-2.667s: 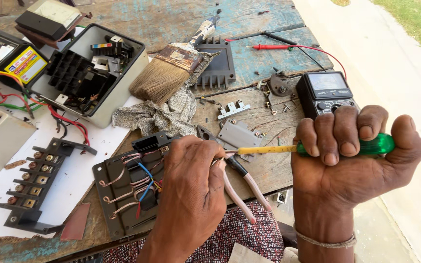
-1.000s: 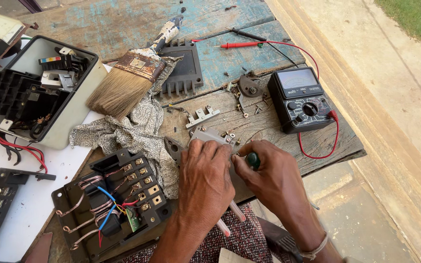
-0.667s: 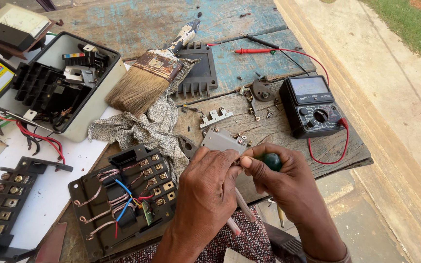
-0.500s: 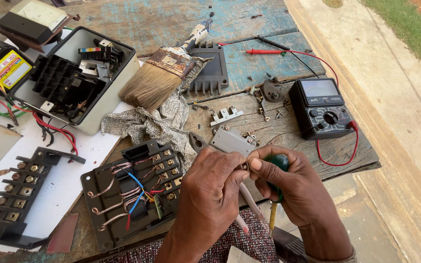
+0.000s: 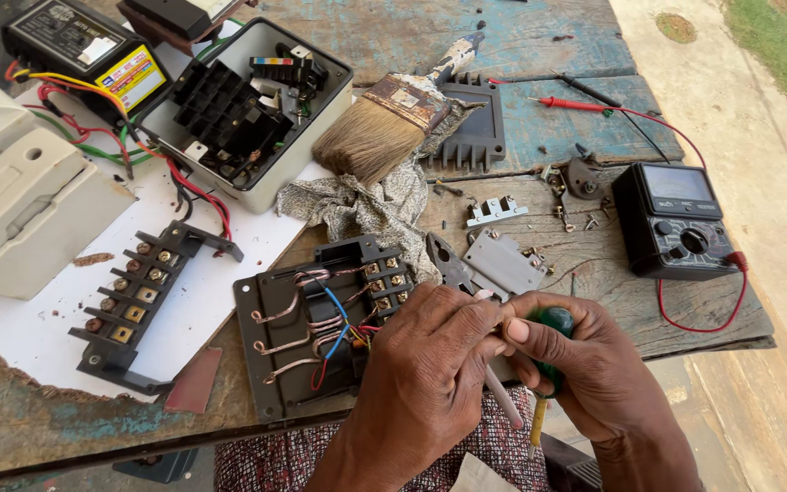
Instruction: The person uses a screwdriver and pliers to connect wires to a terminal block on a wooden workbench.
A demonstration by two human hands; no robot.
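Right hand (image 5: 585,369) fist clamps green screwdriver (image 5: 553,326); left hand (image 5: 430,346) fingers curled, contents unclear, wired terminal board (image 5: 320,333) at 9 o'clock.

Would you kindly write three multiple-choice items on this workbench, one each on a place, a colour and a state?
1. Where does the multimeter sit?
A. right end of the wooden bench
B. inside the white box
C. on the white sheet

2. What colour is the screwdriver handle in the right hand?
A. red
B. green
C. blue

3. How is the paintbrush placed?
A. standing upright
B. held in the left hand
C. lying, bristles over the crumpled cloth

Answers: 1 A, it rests by the bench's right edge; 2 B, green shows between the fingers; 3 C, the left hand is at the black terminal block instead.
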